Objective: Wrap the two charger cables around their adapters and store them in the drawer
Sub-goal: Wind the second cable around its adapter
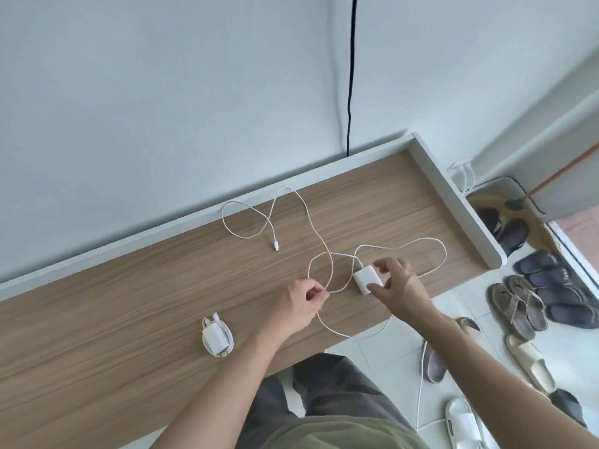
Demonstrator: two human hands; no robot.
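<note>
Counter (129,319) of wood grain runs across the view below a pale wall, with a white raised edge along its far and right sides. Sandals and slippers (531,303) lie scattered on the tiled floor to the right. On the counter, the right hand (400,281) grips the loose adapter (368,280), thumb at its near corner and fingers curled over its far edge. The left hand (301,306) pinches the loose cable (304,209) between thumb and fingertips, just left of that adapter. This white cable sprawls in open loops over the counter, its plug end lying toward the far edge, and one loop hangs over the near edge. Near the left forearm rests the wrapped charger (217,338), its cable coiled round the adapter, well apart from both hands.
</note>
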